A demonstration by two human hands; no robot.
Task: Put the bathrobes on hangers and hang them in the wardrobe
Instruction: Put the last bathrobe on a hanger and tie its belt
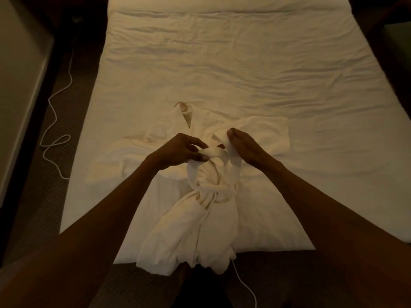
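Note:
A white bathrobe [200, 221] lies on the near end of the bed [244, 74], its hem hanging over the foot edge. A wooden hanger [184, 107] pokes out at the robe's collar. The robe's belt [213, 152] is wound round the bunched waist and forms a loop above a knot. My left hand [178, 151] pinches the belt loop on its left side. My right hand [244, 145] grips the belt's other strand on the right, close beside the left hand.
The bed has a wrinkled white sheet. A white cable [55, 121] snakes along the dark carpet on the left beside a pale panel [20, 85]. Another white cable [244, 283] trails on the floor by my feet. Dark furniture stands at the right edge.

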